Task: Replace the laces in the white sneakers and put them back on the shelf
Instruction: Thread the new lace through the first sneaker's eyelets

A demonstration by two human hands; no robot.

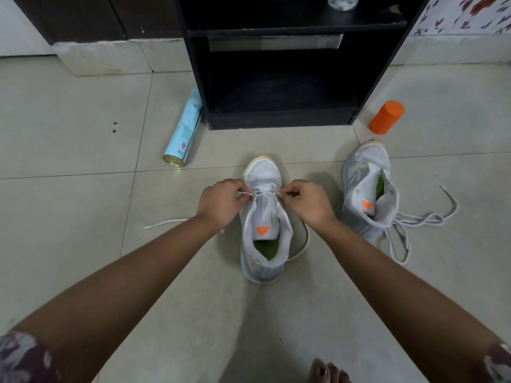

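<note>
A white sneaker point(262, 217) with an orange triangle on its tongue stands on the floor in front of me, toe pointing at the shelf. A white lace point(265, 191) runs through its lowest eyelets. My left hand point(221, 201) pinches the lace's left end beside the shoe. My right hand point(307, 201) pinches the right end. The lace's loose tails trail out on both sides of the shoe. The second white sneaker point(369, 186) stands to the right, with a loose lace point(420, 219) lying beside it.
A black shelf unit point(279, 117) stands straight ahead, its bottom compartment dark and open. A light-blue spray can point(184, 131) lies at its left foot. An orange cylinder point(386, 116) lies at its right. My toes point(329, 371) show at the bottom edge.
</note>
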